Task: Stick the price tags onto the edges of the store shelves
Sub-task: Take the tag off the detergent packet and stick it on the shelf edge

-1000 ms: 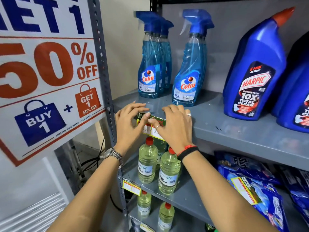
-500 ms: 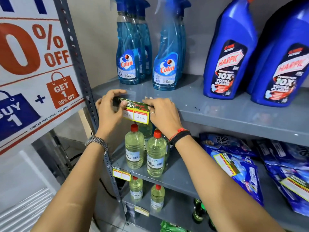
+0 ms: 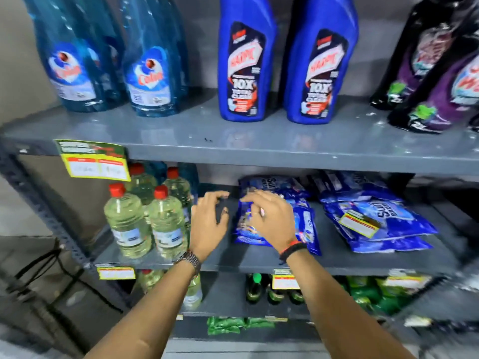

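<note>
Stage: you have one green-and-yellow paper price tag (image 3: 94,159) stuck on the front edge of the grey metal upper shelf (image 3: 259,152), up and to the left of your fingers. My guess is that you are going for the next tag.
Left hand (image 3: 208,224): your fingers (image 3: 220,195) are spread and loosely curled, gripping nothing, and hover over the bare grey middle shelf (image 3: 337,257) just right of the clear red-capped plastic bottles (image 3: 145,216).
Right hand (image 3: 269,218): your fingers (image 3: 250,199) are bent over the near blue plastic detergent pouch (image 3: 307,224). Blur keeps me from telling whether they pinch anything small; I see no tag in them.
Loose tag: a small yellow-and-red paper tag (image 3: 359,224) lies flat on the far stack of blue detergent pouches (image 3: 383,224), to the right of both hands and well apart from them.
Key relation: your right hand is the nearer one to that tag. Its long axis runs down and to the right, slanted against the shelf edge, so you will likely need to turn it level before pressing it on.
Free edge: the upper shelf's lip right of the stuck tag, above your fingers, carries no tag.
Lower edges: yellow tags (image 3: 285,281) already sit on the middle shelf's lip, below your wrists.
Risk: the glossy pouches may slide as you pick.
</note>
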